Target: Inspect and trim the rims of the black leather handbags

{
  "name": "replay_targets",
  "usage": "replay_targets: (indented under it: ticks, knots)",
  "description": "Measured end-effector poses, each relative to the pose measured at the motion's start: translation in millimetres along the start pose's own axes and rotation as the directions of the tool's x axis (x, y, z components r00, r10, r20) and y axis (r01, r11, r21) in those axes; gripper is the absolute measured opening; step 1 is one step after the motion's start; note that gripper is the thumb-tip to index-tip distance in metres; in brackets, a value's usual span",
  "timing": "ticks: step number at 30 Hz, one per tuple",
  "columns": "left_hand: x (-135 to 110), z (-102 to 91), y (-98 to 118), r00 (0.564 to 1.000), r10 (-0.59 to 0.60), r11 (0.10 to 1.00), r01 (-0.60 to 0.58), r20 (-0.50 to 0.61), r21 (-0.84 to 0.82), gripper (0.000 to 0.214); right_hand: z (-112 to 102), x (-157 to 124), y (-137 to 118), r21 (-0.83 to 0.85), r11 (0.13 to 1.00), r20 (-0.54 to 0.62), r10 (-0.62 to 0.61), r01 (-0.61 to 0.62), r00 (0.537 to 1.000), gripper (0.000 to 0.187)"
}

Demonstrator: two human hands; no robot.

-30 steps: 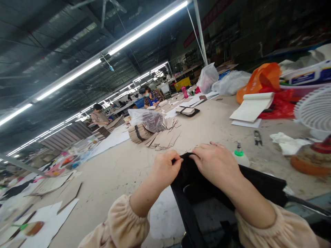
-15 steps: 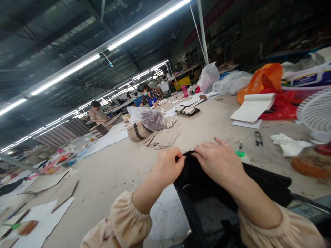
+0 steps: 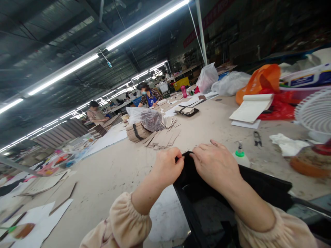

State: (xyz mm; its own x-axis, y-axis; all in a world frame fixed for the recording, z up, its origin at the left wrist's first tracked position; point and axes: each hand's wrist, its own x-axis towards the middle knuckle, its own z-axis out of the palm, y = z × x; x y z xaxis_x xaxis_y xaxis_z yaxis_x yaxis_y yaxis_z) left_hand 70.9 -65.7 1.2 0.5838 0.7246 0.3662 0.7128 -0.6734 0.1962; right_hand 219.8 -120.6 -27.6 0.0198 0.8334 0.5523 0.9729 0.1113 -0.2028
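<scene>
Both hands are on a black piece that looks like fabric or soft leather [image 3: 263, 182], its kind not clear, in front of me at the table's near edge. My left hand [image 3: 169, 165] is closed, pinching the top left corner between thumb and bent fingers. Beside it, my right hand [image 3: 217, 163] grips the same top edge, thumb on the near side and fingers lying over the far side. A short stretch of the edge shows between the hands. The piece hangs toward me and spreads right beneath my right forearm, which hides part of it.
Beyond my hands lie loose grey-brown boards [image 3: 162, 137] and a banded stack [image 3: 137, 132]. To the right are a green-collared bottle [image 3: 241, 159], thread snips [image 3: 257, 138], a notepad [image 3: 252, 108], a white fan [image 3: 314, 110] and an orange bag [image 3: 260, 82]. Co-workers sit farther back.
My right hand has shifted slightly left along the black edge, showing more of the green-collared bottle. My left hand keeps its pinch. The whole view has moved very slightly.
</scene>
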Motion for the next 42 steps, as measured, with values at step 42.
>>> replay_targets:
  ticks: [42]
  knots:
    - [1.6,0.4,-0.6,0.995,0.084,0.994,-0.08,0.06,-0.071,0.021,11.1,1.2,-7.4,0.106,0.992,-0.056,-0.057,0.063,0.997,0.019]
